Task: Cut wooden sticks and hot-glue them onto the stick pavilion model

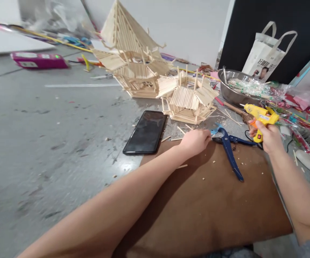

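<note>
My right hand (272,138) is wrapped round the handle of a yellow glue gun (262,115), its nozzle pointing left. Over the top edge of the brown board (225,211), my left hand (195,143) is closed, and what its fingers hold, if anything, is hidden. Blue-handled cutting pliers (229,150) lie between my two hands, jaws close to my left fingertips. Thin wooden sticks (180,130) are scattered around my left hand. Just behind stands a small stick-built pavilion model (187,98); farther back rises a taller one with a pointed roof (129,32).
A black phone (145,132) lies left of my left hand. At the right stands a metal bowl (225,89) of packaged sticks, with a white tote bag (265,53) behind it and clutter beside it. A purple power strip (39,60) lies at the far left on the grey surface.
</note>
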Action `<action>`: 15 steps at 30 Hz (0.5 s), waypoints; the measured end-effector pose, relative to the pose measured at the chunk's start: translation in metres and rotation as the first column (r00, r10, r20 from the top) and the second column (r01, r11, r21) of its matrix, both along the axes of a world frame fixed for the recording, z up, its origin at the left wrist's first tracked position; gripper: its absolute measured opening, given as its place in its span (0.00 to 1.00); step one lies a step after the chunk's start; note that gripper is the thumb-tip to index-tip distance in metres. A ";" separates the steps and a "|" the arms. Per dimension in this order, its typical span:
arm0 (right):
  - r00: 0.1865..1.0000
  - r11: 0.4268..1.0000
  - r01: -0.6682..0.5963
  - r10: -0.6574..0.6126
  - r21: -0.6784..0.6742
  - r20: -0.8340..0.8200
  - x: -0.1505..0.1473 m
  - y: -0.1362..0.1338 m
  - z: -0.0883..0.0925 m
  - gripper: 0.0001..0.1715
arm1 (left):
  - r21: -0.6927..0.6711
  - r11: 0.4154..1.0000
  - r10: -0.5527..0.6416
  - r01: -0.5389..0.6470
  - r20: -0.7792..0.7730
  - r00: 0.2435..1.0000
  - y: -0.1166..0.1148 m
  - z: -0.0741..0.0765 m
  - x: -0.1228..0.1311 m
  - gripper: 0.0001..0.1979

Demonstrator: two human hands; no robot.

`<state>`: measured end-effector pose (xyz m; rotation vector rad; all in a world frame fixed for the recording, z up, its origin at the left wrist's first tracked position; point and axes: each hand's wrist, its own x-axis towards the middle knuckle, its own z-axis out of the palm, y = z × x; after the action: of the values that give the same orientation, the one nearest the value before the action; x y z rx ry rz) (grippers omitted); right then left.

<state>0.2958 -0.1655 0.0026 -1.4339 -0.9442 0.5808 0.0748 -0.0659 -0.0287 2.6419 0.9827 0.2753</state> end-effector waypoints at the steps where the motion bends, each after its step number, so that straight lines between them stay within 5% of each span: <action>1: 1.000 0.999 -0.003 0.004 0.037 -0.025 -0.006 0.002 -0.003 0.17 | 0.005 1.000 -0.010 0.009 0.029 1.000 -0.001 0.000 0.000 0.14; 10: 0.978 0.994 -0.015 0.037 0.105 -0.207 -0.033 0.010 -0.028 0.15 | -0.017 1.000 -0.020 0.020 0.016 1.000 -0.007 -0.002 0.000 0.11; 13: 0.967 0.965 0.094 -0.030 0.243 -0.254 -0.047 0.012 -0.028 0.13 | -0.137 0.987 -0.031 0.079 0.322 0.946 -0.017 -0.001 0.005 0.09; 15: 0.953 0.941 0.122 -0.023 0.315 -0.301 -0.062 0.011 -0.022 0.14 | -0.253 0.933 -0.067 0.258 0.580 0.812 -0.026 0.000 0.010 0.09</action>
<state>0.2333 -0.1541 -0.0190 -1.0419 -0.7082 0.5337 0.0843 -0.0914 -0.0288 2.1246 0.5354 0.7385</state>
